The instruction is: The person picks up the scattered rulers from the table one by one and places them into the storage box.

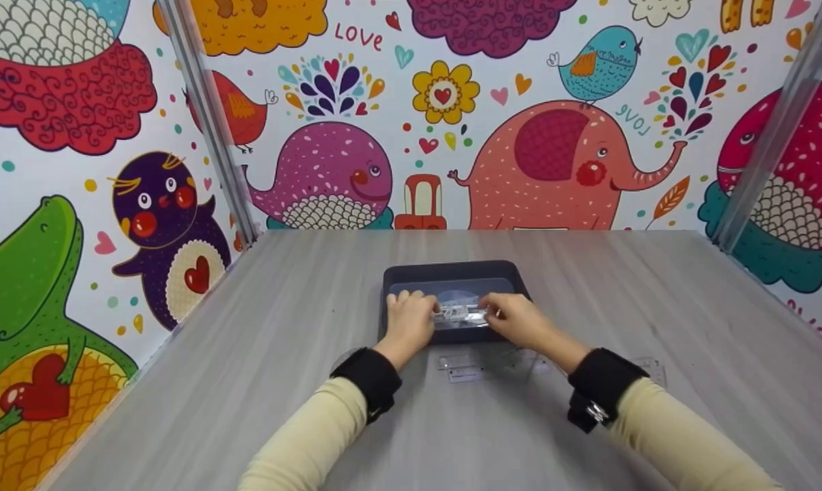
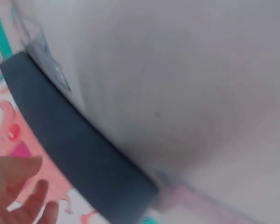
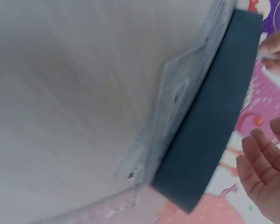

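Observation:
In the head view, a dark rectangular tray [image 1: 451, 337] stands on the table before me. My left hand [image 1: 411, 319] reaches over its left side. In the right wrist view, this hand's thumb and fingertips pinch the edge of a thin, clear plastic ruler [image 1: 455, 313]. My right hand [image 1: 520, 320] hovers over the tray's right side, fingertips close to the ruler's other end. Seen from the right wrist, its fingers are spread and loosely bent, and nothing shows between them. The tray's wall hides its inside from both wrist views.
Clear plastic pieces with printed marks [image 1: 466, 374] lie on the table just in front of the tray. Another clear piece [image 1: 658, 372] is partly behind the right wristband, and a rounded clear one [image 1: 343, 356] shows beside the left. Patterned panels [image 1: 438, 150] enclose the table [image 1: 301, 293].

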`<state>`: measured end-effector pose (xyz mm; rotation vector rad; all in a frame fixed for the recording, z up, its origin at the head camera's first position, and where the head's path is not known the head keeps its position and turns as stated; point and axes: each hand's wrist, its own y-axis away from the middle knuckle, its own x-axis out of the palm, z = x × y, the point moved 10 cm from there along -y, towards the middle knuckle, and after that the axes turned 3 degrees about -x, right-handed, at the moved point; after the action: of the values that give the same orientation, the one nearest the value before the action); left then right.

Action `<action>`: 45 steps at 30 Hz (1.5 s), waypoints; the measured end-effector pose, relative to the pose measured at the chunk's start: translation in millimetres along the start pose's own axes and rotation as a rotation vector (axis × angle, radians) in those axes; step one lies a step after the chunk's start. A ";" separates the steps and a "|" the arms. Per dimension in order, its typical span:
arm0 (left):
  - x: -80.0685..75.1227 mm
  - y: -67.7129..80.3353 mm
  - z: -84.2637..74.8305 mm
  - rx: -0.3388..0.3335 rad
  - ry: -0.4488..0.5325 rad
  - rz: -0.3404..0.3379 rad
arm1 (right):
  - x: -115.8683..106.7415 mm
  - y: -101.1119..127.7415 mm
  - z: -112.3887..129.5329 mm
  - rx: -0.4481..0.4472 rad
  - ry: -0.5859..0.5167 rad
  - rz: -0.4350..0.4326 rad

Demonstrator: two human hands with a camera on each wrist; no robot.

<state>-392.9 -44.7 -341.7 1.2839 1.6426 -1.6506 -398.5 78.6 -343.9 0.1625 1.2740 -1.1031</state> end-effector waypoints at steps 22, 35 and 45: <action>33.9 70.6 -14.5 -0.026 0.100 0.562 | 24.3 72.7 2.5 -0.179 0.240 0.441; 43.7 71.0 -26.8 0.004 -0.015 0.557 | 31.5 66.6 -6.5 -0.132 0.167 0.483; 45.0 69.0 -29.3 0.015 -0.132 0.516 | 45.1 62.9 13.5 -0.210 0.060 0.471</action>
<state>-346.2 -16.0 -409.7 1.4228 1.1008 -1.3931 -348.5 76.7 -404.5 0.3210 1.3103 -0.5623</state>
